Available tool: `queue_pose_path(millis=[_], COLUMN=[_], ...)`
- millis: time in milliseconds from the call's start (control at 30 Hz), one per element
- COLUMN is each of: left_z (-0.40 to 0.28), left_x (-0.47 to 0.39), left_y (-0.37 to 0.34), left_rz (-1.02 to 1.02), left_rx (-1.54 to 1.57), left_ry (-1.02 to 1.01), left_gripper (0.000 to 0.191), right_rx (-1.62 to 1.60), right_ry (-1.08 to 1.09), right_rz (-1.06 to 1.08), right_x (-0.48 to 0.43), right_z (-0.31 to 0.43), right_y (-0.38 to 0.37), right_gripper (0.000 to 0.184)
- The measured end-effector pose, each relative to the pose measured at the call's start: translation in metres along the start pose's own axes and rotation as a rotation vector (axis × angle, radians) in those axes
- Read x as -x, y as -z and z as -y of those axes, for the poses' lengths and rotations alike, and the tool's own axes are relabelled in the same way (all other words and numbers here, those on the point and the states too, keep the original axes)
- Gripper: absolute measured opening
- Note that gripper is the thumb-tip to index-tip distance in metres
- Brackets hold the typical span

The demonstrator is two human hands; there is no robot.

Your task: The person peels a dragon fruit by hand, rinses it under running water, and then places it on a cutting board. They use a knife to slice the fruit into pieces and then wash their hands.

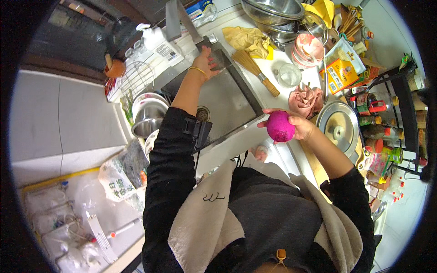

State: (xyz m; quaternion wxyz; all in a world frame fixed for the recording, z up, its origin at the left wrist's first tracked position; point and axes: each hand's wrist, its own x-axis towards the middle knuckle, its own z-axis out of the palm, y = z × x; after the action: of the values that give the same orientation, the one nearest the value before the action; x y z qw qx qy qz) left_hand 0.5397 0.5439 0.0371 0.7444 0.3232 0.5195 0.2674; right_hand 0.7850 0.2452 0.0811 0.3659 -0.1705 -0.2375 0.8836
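Note:
My left hand (204, 65) reaches over the far part of the kitchen sink (225, 99), close under the tall grey faucet (182, 22). Its fingers are spread; whether they touch the faucet's base is hard to tell. A bright magenta round fruit or vegetable (280, 126) rests in my right hand (297, 127), with fingers behind and beside it, in front of the sink's right front corner. Its skin has a darker rough patch low down. A drain strainer (203, 113) shows beside my left forearm.
Right of the sink lie a bristle brush (256, 72), a yellow cloth (247, 40), a glass (289, 75), a pink cloth (306, 100) and a metal lid (338, 132). Stacked bowls (148, 117) stand left of it, a pump bottle (160, 44) behind. Bottles fill a rack (406, 112) at right.

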Motion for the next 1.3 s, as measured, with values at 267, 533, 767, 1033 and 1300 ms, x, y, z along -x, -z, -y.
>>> queue_pose_path(millis=[267,533,767,1033,1300], left_z=[-0.01,0.013,0.011,0.016,0.032], left_x=[-0.036,-0.062,-0.097,-0.093,-0.094], left_y=[-0.028,-0.043,-0.058,-0.062,-0.065], left_rz=[0.074,-0.073,-0.127,-0.076,-0.134], left_rx=[0.007,0.04,-0.052,0.01,-0.204], left_ry=[0.017,-0.057,0.032,0.057,-0.177], left_gripper=[0.079,0.085,0.088,0.086,0.085], right_rx=[0.002,1.048,0.247,0.891,0.406], right_ry=[0.029,0.016,0.054,0.044,-0.008], right_rz=[-0.137,-0.269,-0.182,-0.265,-0.185], right_x=[0.01,0.008,0.004,0.0,-0.003], right_z=[0.011,0.005,0.026,0.026,0.031], right_y=[0.029,0.061,0.052,0.044,0.032], right_gripper=[0.089,0.066,0.083,0.07,0.092])
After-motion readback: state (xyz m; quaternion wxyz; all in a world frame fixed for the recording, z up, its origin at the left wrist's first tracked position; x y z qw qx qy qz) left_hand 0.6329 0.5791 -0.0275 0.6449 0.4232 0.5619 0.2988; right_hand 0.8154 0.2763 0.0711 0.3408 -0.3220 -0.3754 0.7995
